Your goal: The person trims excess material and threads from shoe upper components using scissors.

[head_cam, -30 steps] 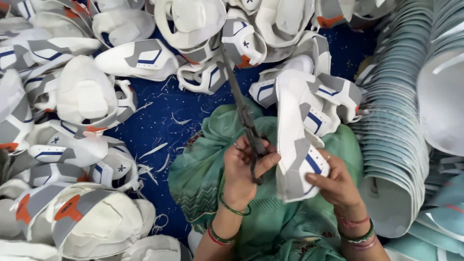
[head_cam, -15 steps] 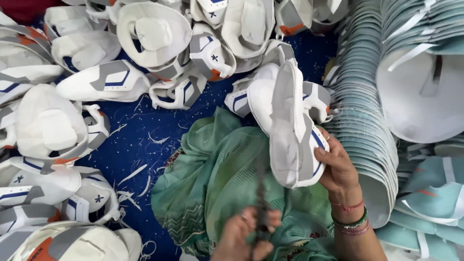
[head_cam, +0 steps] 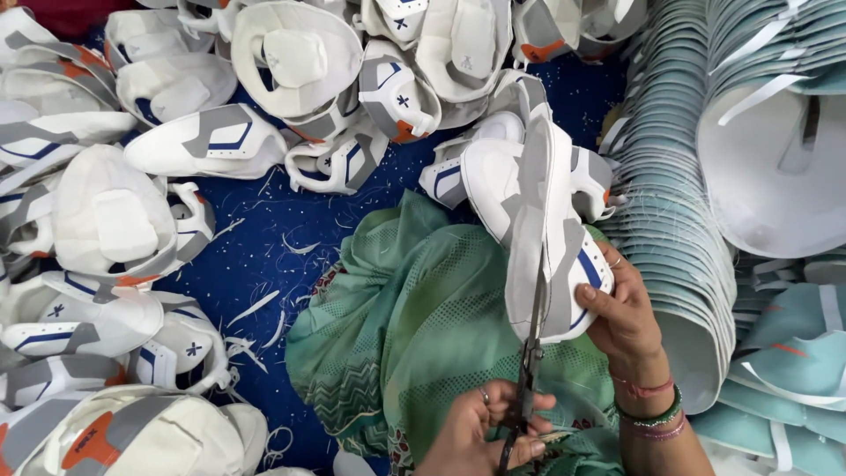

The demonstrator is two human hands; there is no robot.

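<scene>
My right hand (head_cam: 624,310) grips a white and grey shoe upper (head_cam: 546,220) with a blue stripe, held upright over my lap. In my left hand (head_cam: 480,429) are dark scissors (head_cam: 527,370), fingers through the handles. The blades point up and touch the lower edge of the upper. Green patterned cloth (head_cam: 423,326) covers my lap beneath both hands. Bangles ring my right wrist.
Many white and grey shoe uppers (head_cam: 211,141) lie heaped on a blue floor cloth (head_cam: 264,256) to the left and top. A tall stack of pale blue-green pieces (head_cam: 679,203) runs along the right. Thin white trimmings (head_cam: 256,308) are scattered on the blue cloth.
The scissors dropped from beside the upper down to my lap, then rose so the blades meet the upper's lower edge. My right hand turned the upper edge-on and kept holding it.
</scene>
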